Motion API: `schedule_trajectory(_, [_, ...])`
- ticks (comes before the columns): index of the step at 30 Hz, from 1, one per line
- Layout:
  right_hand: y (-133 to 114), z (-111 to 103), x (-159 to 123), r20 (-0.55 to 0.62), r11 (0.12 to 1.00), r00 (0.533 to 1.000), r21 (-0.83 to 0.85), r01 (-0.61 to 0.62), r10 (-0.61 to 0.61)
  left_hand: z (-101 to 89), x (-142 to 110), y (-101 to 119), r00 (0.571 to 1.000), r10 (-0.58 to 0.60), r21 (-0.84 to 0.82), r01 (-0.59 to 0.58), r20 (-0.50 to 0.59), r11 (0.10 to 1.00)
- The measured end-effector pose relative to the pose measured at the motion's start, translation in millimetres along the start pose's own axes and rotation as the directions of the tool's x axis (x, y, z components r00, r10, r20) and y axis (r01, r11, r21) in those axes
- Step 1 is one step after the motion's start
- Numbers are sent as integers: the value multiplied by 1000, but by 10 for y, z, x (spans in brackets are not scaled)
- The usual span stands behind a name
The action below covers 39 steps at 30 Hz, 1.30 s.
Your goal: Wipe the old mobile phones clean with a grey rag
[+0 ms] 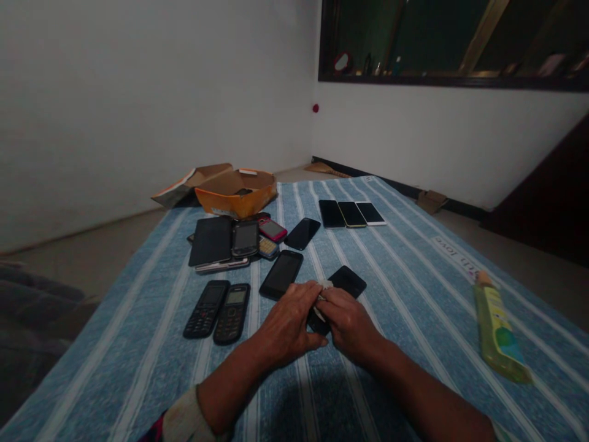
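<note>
My left hand (288, 322) is closed around the edge of a dark phone (317, 323), which both hands largely cover. A whitish cloth (326, 285) is bunched in the fingers of my right hand (348, 322), pressed against that phone. Just beyond the right hand lies a black phone (350, 281), partly hidden by it. A black touchscreen phone (281, 274) rests flat beside the left hand's fingertips. Two black keypad phones (207, 309) lie side by side to the left.
A pile of phones with a black slab (210, 241) lies before an open orange carton (234, 199). Another black phone (302, 233) is near it. Three phones (352, 214) form a row farther back. A yellow-green bottle (499, 331) lies right on the striped cloth (405, 368).
</note>
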State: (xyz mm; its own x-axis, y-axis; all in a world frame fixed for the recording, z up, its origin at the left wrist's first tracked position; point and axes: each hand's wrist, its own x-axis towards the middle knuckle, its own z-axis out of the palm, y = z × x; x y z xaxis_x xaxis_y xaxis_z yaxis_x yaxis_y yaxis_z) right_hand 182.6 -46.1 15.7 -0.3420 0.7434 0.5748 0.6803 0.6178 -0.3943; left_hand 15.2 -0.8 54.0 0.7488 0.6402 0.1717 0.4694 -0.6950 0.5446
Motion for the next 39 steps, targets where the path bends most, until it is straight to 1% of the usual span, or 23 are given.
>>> schedule_trajectory(3, [-1,19,0,-28,999,1000,36,8,-7,-7,-10,16,1000,19,-16,-19,-1,1000])
schedule_trajectory(9, [-51,-1,13,-106,997,994,74,18,-10,33,-50,-7,997,33,-28,-35,-73,999])
schedule_trajectory(13, [-75,-14,20,-179,994,984,106,24,-4,50,-66,-38,986,62,-93,-77,-152,993])
schedule_trajectory(15, [-90,-16,22,-233,994,973,104,34,-9,55,-62,-45,977,48,-151,-81,-210,985])
schedule_trajectory(17, [-108,-20,25,-277,994,961,105,42,-12,52,-52,-36,971,-11,-233,-46,-239,971])
schedule_trajectory(19, [-127,-29,29,-300,993,954,110,42,-7,42,-37,-9,965,-115,-323,34,-235,946])
schedule_trajectory(21, [-144,-42,35,-309,993,951,106,42,-7,27,-22,32,951,-218,-402,115,-219,908])
schedule_trajectory(24, [-164,-60,46,-304,994,952,97,58,-26,12,-2,96,928,-308,-528,158,-209,835])
schedule_trajectory(28, [-176,-69,48,-306,992,951,103,76,-41,24,19,131,898,-381,-659,151,-220,737])
schedule_trajectory(32, [-192,-76,40,-279,991,960,126,47,-11,41,25,116,872,-423,-705,138,-246,695])
schedule_trajectory(35, [-217,-92,47,-250,981,968,195,19,31,27,25,108,861,-436,-724,122,-263,679])
schedule_trajectory(39, [-241,-123,64,-198,947,976,319,-28,96,0,28,86,844,-442,-712,107,-304,694])
